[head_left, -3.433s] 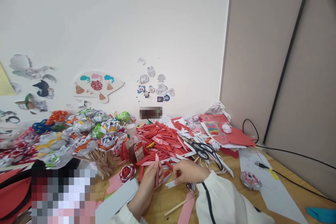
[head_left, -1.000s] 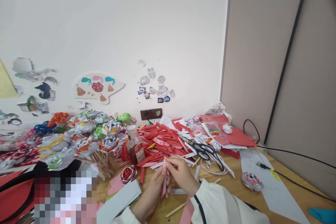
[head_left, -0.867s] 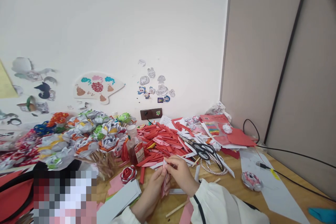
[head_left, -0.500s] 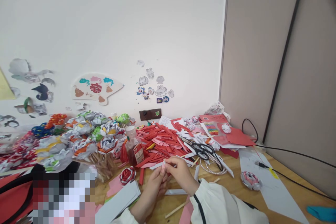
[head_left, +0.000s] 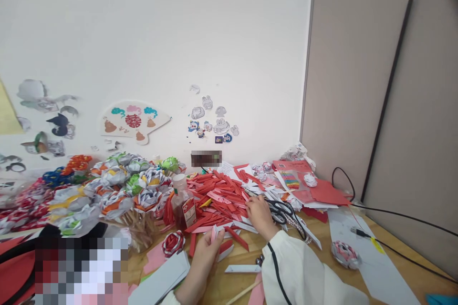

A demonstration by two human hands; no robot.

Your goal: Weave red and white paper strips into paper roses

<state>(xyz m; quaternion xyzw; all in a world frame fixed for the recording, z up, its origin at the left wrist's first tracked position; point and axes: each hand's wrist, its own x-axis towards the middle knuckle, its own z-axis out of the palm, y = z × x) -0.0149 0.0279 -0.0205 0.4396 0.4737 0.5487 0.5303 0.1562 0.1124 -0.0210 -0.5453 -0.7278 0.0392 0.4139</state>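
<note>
My left hand (head_left: 208,249) is closed, pinching a small folded pink-and-white paper piece (head_left: 213,234) upright between thumb and fingers. Farther forward and to the right, my right hand (head_left: 261,217) reaches into the pile of red and pink folded paper strips (head_left: 211,195). Its fingertips are closed at a pink strip (head_left: 245,195) on the pile's right side; part of the grip is hidden. Black-handled scissors (head_left: 282,209) lie just right of that hand. On the table between my arms is a white folded strip (head_left: 242,269).
Paper flowers (head_left: 118,186) on sticks crowd the left, beside a bottle (head_left: 180,200). A red-and-white rosette (head_left: 173,243) and white paper sheets (head_left: 161,279) lie near my left arm. At right are red papers (head_left: 327,193), a pink-white flower (head_left: 345,253) and a black cable (head_left: 404,257).
My hands were together at the small paper piece. My right hand has left it and moved forward and right to the pile. My left hand keeps the piece, slightly lower.
</note>
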